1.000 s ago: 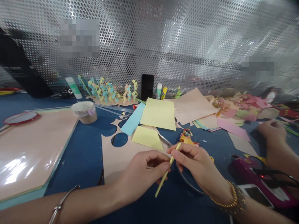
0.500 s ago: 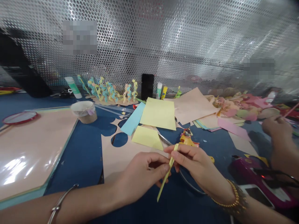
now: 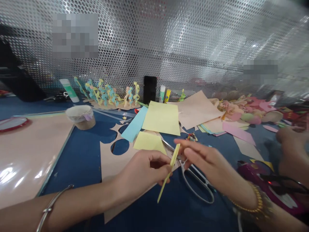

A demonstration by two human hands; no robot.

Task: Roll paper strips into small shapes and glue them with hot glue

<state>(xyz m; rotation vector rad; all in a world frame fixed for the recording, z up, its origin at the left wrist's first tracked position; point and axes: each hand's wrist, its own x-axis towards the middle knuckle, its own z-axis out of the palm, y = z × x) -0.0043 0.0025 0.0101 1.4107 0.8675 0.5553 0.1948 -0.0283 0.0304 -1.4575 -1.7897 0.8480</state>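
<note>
A narrow folded yellow paper strip (image 3: 165, 186) slants upward in front of me. My left hand (image 3: 147, 167) pinches it near the middle between thumb and fingers. Just right of the strip's upper end is my right hand (image 3: 201, 161), its thumb and fingers apart and nothing gripped between them. Scissors (image 3: 198, 183) with grey handles lie under and beside my right hand. Behind the hands are a yellow sheet (image 3: 162, 118), a smaller yellow piece (image 3: 149, 141), a blue piece (image 3: 135, 124) and a pinkish sheet with round cut-outs (image 3: 116, 167).
Twisted paper pieces (image 3: 106, 93) stand at the back beside a glue stick (image 3: 69, 91). A paper cup (image 3: 80, 116) is on the left. A phone (image 3: 150, 89) leans on the mesh. Another person's hand (image 3: 289, 141) is at the right, near a purple device (image 3: 256, 180).
My right hand has let go of the strip and moved slightly right, its fingers spreading. The scissor handles show more. The other person's hand has shifted, and the view has turned slightly.
</note>
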